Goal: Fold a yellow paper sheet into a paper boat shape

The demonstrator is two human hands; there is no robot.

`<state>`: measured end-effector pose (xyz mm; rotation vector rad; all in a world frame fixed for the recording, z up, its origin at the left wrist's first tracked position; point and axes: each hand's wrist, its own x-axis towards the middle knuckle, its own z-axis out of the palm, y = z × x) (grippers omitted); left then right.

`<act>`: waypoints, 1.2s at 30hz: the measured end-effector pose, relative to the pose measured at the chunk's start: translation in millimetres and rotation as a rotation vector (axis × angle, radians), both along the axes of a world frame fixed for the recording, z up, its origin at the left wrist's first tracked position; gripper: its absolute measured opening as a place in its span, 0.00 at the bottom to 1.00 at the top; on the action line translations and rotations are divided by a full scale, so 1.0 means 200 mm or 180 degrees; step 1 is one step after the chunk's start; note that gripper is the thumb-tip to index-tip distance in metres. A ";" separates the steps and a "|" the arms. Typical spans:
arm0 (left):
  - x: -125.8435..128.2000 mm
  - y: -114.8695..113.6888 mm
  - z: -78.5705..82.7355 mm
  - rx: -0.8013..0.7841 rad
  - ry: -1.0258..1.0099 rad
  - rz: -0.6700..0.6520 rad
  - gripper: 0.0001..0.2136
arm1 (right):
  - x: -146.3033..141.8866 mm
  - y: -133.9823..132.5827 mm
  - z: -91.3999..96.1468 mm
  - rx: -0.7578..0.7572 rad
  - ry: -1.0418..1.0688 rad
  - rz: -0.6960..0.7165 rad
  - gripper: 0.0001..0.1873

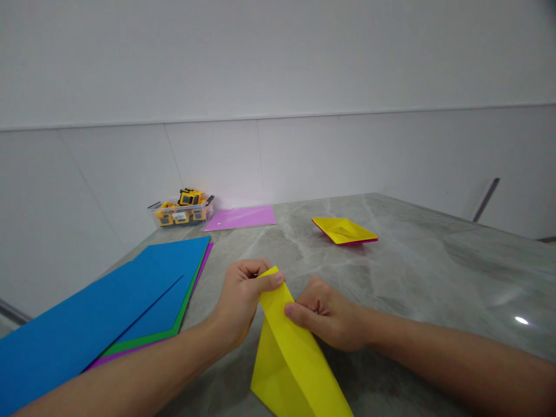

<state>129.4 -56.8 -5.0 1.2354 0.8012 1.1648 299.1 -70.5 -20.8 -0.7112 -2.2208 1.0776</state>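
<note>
A folded sheet of yellow paper is held between both hands, with its narrow end up and its wider part running down out of the picture. My left hand pinches the top corner, thumb on the near face. Slightly lower on the right edge, my right hand grips the same paper with its thumb in front and fingers curled behind. A flap stands away from the folded strip at the lower left. Farther back on the table rests a folded paper boat, yellow above and red beneath.
Blue paper sheets lie at the left over green and purple ones. Behind them, a clear plastic box holds yellow toy vehicles. A pink board or sheet lies beside it near the wall. The grey marbled table meets a white wall.
</note>
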 end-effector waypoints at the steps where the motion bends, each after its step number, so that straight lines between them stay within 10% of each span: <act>1: 0.00 0.00 -0.01 0.0045 0.0010 0.0014 0.13 | 0.00 0.00 0.00 -0.0035 -0.0002 -0.0012 0.30; 25: -0.03 0.06 0.03 0.0526 0.0733 0.0125 0.16 | 0.01 0.02 -0.03 -0.0713 0.0122 -0.0274 0.32; 36: 0.00 0.01 0.06 0.0154 -0.0103 0.0160 0.14 | -0.02 -0.02 0.01 -0.0589 -0.0119 -0.0325 0.31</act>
